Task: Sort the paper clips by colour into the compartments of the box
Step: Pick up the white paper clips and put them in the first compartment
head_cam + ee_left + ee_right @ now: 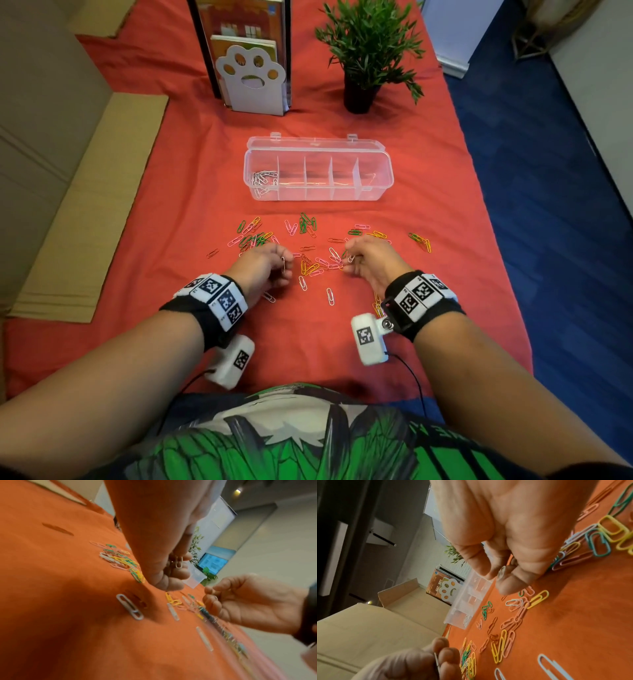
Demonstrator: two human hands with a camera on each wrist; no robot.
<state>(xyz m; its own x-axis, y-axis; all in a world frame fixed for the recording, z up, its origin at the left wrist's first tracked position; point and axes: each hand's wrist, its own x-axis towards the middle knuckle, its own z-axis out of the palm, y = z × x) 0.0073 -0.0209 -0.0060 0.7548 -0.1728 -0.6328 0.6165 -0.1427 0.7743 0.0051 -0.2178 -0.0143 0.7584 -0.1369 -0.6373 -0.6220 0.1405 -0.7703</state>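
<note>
A clear plastic box [385, 161] with several compartments lies open on the red cloth; its leftmost compartment holds white paper clips [262, 180]. Green, yellow, pink and white loose clips [308, 228] are scattered in front of it. My left hand [286, 265] hovers over the left of the scatter and holds a white clip [179, 563] in its curled fingers. Over the right of the scatter, my right hand [349, 260] pinches a small white clip [502, 572] between thumb and fingertip. The other compartments look bare of coloured clips.
A paw-shaped white book stand [251, 82] with books and a potted plant [368, 51] stand behind the box. Flat cardboard [85, 205] lies along the cloth's left edge. The table's right edge drops to blue floor [548, 205]. Single white clips [330, 296] lie near my wrists.
</note>
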